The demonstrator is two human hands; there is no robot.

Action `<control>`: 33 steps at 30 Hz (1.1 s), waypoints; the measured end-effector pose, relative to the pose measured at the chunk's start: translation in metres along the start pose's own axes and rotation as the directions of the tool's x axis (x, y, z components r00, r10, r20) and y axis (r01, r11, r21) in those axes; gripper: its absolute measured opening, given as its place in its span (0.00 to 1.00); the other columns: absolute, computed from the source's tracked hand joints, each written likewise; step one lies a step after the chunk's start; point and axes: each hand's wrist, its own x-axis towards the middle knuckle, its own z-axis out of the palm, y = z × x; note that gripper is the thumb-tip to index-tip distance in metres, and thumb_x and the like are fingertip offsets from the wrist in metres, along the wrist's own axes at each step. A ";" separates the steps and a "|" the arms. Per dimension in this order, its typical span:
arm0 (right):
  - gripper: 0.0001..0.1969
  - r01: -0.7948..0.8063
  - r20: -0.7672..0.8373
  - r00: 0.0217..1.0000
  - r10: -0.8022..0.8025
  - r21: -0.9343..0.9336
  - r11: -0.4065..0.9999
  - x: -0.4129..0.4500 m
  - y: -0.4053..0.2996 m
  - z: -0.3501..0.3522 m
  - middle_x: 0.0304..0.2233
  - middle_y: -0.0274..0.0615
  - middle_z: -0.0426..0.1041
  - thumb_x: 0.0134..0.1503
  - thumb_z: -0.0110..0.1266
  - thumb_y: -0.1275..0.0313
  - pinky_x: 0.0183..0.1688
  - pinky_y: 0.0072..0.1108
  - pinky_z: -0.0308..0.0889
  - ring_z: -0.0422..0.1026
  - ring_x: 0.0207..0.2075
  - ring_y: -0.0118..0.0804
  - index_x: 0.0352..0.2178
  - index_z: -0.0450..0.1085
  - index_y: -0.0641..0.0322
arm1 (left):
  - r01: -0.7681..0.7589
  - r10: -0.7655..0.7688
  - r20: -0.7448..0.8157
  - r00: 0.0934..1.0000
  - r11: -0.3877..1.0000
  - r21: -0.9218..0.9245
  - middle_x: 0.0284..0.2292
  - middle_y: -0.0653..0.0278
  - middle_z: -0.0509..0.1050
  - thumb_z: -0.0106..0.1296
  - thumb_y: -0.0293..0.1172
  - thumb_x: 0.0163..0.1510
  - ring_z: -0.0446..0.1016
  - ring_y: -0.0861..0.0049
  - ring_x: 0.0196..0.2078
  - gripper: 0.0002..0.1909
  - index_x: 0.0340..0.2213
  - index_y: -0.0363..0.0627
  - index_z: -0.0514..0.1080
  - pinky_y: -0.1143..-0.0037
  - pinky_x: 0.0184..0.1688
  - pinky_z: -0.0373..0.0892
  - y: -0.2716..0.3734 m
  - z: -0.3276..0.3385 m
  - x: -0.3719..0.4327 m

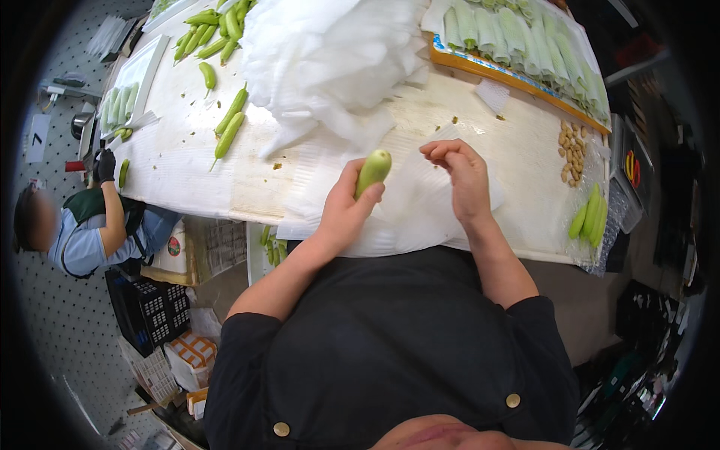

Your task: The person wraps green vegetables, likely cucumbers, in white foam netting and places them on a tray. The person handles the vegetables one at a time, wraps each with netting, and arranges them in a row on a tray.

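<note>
My left hand [349,208] is closed around a pale green eggplant-like vegetable [373,171], its rounded end pointing away from me. To its right, my right hand [461,174] is raised with curled fingers and nothing visible in it. Below both hands, thin white foam sheets [416,225] lie at the table's near edge. A large heap of white foam wrap [332,62] stands beyond them. Left of the heap lie long green vegetables [229,134], with a pile of similar ones [211,31] farther back.
An orange-edged box [523,50] of foam-wrapped vegetables sits at the back right. Peanuts [572,152] and several green vegetables [589,216] lie at the right edge. At the left, a co-worker in dark gloves [104,166] stands by a white tray [152,70]. Black crates [146,309] are on the floor.
</note>
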 end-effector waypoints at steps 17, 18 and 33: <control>0.11 0.600 0.385 0.800 -0.461 -0.479 0.641 -0.005 -0.023 0.053 0.27 0.42 0.70 0.51 0.58 0.83 0.31 0.26 0.69 0.72 0.29 0.39 0.37 0.69 0.62 | -0.094 0.102 -0.049 0.994 0.984 0.149 0.39 0.57 0.74 0.54 0.34 0.60 0.72 0.72 0.42 0.21 0.51 0.40 0.64 0.73 0.45 0.68 -0.005 -0.005 0.000; 0.12 0.644 0.416 0.765 -0.492 -0.494 0.584 -0.003 -0.023 0.052 0.27 0.42 0.70 0.51 0.58 0.83 0.31 0.27 0.68 0.72 0.29 0.41 0.37 0.69 0.62 | -0.110 0.123 -0.059 0.991 0.976 0.190 0.39 0.56 0.74 0.54 0.33 0.59 0.73 0.70 0.41 0.21 0.51 0.40 0.64 0.73 0.45 0.68 -0.004 -0.005 0.000; 0.12 0.717 0.492 0.697 -0.522 -0.507 0.478 0.000 -0.026 0.041 0.28 0.42 0.72 0.49 0.60 0.84 0.31 0.26 0.68 0.72 0.28 0.41 0.35 0.69 0.63 | -0.117 0.138 -0.050 0.989 0.945 0.304 0.37 0.60 0.73 0.54 0.32 0.60 0.70 0.76 0.39 0.20 0.50 0.39 0.64 0.76 0.43 0.67 0.000 -0.003 0.001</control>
